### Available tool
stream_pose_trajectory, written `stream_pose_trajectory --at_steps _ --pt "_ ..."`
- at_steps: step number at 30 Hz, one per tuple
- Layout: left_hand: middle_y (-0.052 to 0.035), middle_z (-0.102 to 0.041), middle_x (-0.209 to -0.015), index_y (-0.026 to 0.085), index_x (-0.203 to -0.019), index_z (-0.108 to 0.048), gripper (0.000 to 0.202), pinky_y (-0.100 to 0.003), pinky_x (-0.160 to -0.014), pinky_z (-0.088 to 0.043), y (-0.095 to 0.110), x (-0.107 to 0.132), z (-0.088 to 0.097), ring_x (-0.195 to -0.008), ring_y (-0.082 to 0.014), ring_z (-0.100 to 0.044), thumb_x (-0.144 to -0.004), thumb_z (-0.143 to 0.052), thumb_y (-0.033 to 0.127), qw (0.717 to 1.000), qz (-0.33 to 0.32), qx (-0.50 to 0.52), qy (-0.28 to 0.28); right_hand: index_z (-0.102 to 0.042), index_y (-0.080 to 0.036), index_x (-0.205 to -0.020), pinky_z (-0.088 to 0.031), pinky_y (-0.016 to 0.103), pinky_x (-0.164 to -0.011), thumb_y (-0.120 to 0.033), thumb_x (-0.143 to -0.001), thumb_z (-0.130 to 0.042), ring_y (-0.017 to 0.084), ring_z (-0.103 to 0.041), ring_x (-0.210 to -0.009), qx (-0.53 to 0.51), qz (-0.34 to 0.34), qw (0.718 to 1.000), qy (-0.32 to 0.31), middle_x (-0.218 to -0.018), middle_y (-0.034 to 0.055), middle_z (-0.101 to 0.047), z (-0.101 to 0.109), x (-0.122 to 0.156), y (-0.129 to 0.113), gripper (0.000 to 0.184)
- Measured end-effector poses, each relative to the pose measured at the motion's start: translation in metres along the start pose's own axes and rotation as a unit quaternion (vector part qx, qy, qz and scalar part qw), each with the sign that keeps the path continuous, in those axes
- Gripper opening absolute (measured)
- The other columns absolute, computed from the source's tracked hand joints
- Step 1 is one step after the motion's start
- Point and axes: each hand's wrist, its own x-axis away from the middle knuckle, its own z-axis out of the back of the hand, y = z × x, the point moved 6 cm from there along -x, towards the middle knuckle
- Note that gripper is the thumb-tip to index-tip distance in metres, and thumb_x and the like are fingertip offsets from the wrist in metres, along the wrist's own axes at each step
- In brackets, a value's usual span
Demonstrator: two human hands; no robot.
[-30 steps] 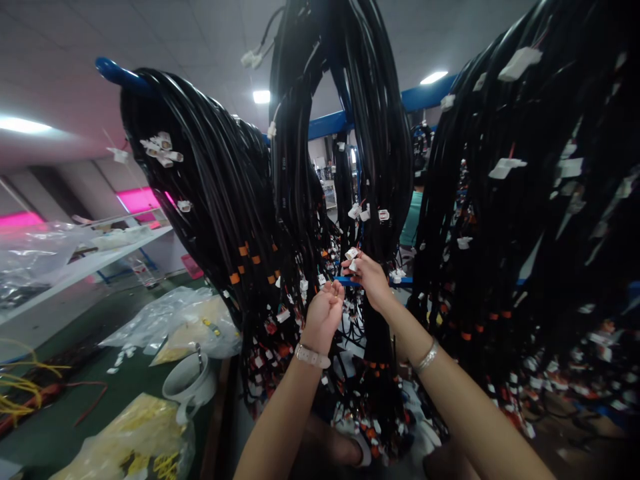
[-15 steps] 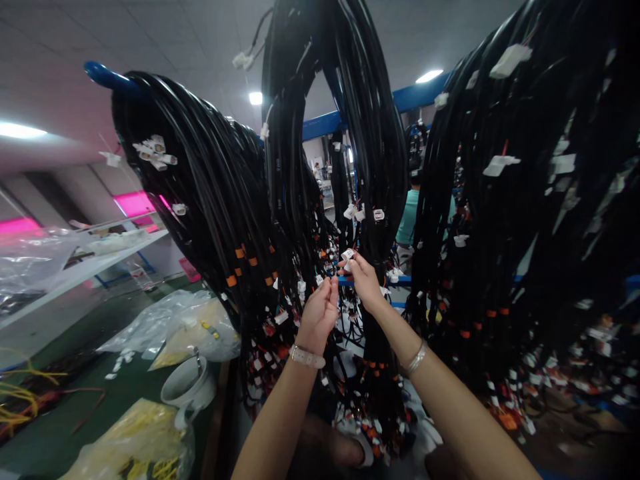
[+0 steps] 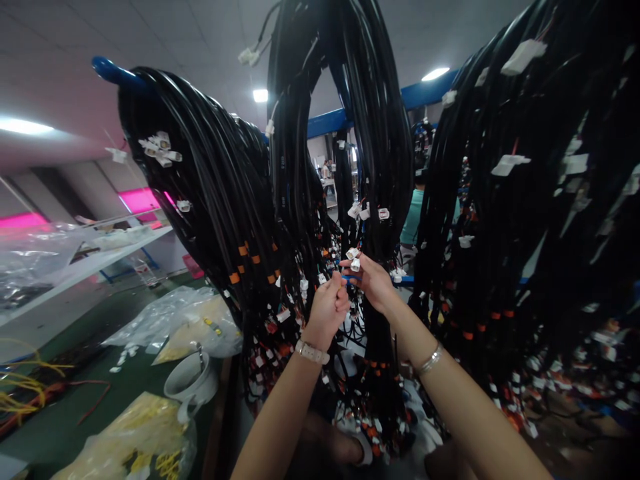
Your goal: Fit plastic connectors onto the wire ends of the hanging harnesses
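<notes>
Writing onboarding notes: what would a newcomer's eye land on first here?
Probably the thick black cable bundles draped over blue bars, spanning most of the picture. Then, near the center, the right hand holding white connectors, the left hand close beside it. Last, the bright pink panels in the left background.

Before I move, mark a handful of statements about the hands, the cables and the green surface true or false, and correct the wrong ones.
1. The right hand holds white connectors at its fingers. True.
2. The left hand wears a glove. False: it is bare, with a white band around the wrist.
3. The black cables lie coiled on the floor. False: they hang in bundles from a blue rack.
4. A light-coloured mug stands on the green surface. True.
5. The two hands are held wide apart. False: their fingertips are close together.
</notes>
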Motion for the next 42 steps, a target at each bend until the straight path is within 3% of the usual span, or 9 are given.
stream_pose_trajectory --at_steps 4,7,10,13,21,32,37,42 --pt "0.0059 -0.046 -0.051 0.009 -0.072 -0.061 0.035 -0.01 -0.037 -0.027 0.004 0.001 -0.003 -0.039 0.0009 -0.036 -0.066 -0.076 0.041 0.999 -0.018 -0.033 -0.001 -0.062 -0.023 -0.088 -0.048 0.022 -0.058 -0.048 -0.078 -0.061 0.013 -0.064 -0.071 -0.002 0.006 1.0 -0.001 -0.087 0.0016 -0.073 -0.001 -0.001 0.0 0.027" --pt "0.0001 -0.058 -0.063 0.007 -0.08 -0.066 0.025 -0.01 -0.047 -0.037 0.006 0.003 -0.007 -0.051 -0.0009 -0.049 -0.067 -0.077 0.026 0.999 -0.016 -0.041 -0.017 -0.061 -0.022 -0.084 -0.048 0.022 -0.056 -0.05 -0.076 -0.062 0.014 -0.064 -0.067 -0.006 0.008 1.0 0.013 -0.084 0.0026 -0.073 0.0 -0.002 0.0 0.029" --pt "-0.0049 -0.065 -0.076 0.007 -0.088 -0.068 0.023 -0.014 -0.06 -0.046 0.008 0.004 -0.009 -0.063 -0.005 -0.058 -0.067 -0.074 0.014 0.998 -0.01 -0.045 -0.033 -0.059 -0.02 -0.08 -0.048 0.023 -0.051 -0.052 -0.074 -0.063 0.014 -0.063 -0.06 -0.005 0.006 0.999 0.038 -0.081 0.004 -0.073 0.001 -0.003 0.001 0.032" --pt "-0.0069 -0.068 -0.081 0.008 -0.09 -0.069 0.021 -0.018 -0.066 -0.048 0.009 0.004 -0.009 -0.067 -0.0078 -0.061 -0.07 -0.071 0.012 0.998 -0.013 -0.052 -0.035 -0.059 -0.02 -0.078 -0.046 0.022 -0.046 -0.052 -0.073 -0.063 0.013 -0.061 -0.054 -0.007 0.012 0.999 0.051 -0.078 0.0043 -0.073 0.0 -0.004 0.001 0.033" --pt "-0.0034 -0.065 -0.074 0.009 -0.088 -0.07 0.017 -0.017 -0.065 -0.047 0.012 -0.001 -0.01 -0.063 -0.005 -0.058 -0.071 -0.07 0.011 0.999 -0.027 -0.037 -0.022 -0.06 -0.019 -0.073 -0.046 0.02 -0.046 -0.05 -0.074 -0.063 0.011 -0.059 -0.052 0.013 0.018 0.997 0.076 -0.074 0.0049 -0.073 0.0 -0.004 0.0 0.032" --pt "-0.0022 -0.064 -0.072 0.009 -0.08 -0.069 0.02 -0.017 -0.062 -0.045 0.011 -0.009 -0.007 -0.06 -0.0045 -0.056 -0.062 -0.076 0.015 0.998 -0.033 -0.049 -0.004 -0.062 -0.018 -0.064 -0.045 0.023 -0.05 -0.052 -0.07 -0.064 0.012 -0.057 -0.053 0.037 0.036 0.993 0.105 -0.062 0.0024 -0.067 0.0 -0.005 -0.001 0.035" --pt "-0.0016 -0.064 -0.071 0.011 -0.081 -0.069 0.026 -0.018 -0.056 -0.041 0.016 -0.01 -0.01 -0.057 -0.0049 -0.053 -0.061 -0.077 0.024 0.99 -0.064 -0.122 0.02 -0.064 -0.018 -0.064 -0.043 0.024 -0.052 -0.051 -0.069 -0.064 0.013 -0.055 -0.054 0.046 0.064 0.991 0.112 -0.06 0.0003 -0.064 0.0 -0.006 -0.002 0.033" --pt "-0.0016 -0.066 -0.072 0.013 -0.078 -0.069 0.018 -0.018 -0.053 -0.038 0.022 -0.008 -0.014 -0.058 -0.0067 -0.053 -0.066 -0.071 0.027 0.956 -0.136 -0.255 0.054 -0.065 -0.017 -0.063 -0.041 0.024 -0.052 -0.05 -0.065 -0.069 0.011 -0.05 -0.051 0.054 0.08 0.987 0.131 -0.055 -0.0023 -0.059 -0.001 -0.005 -0.004 0.034"
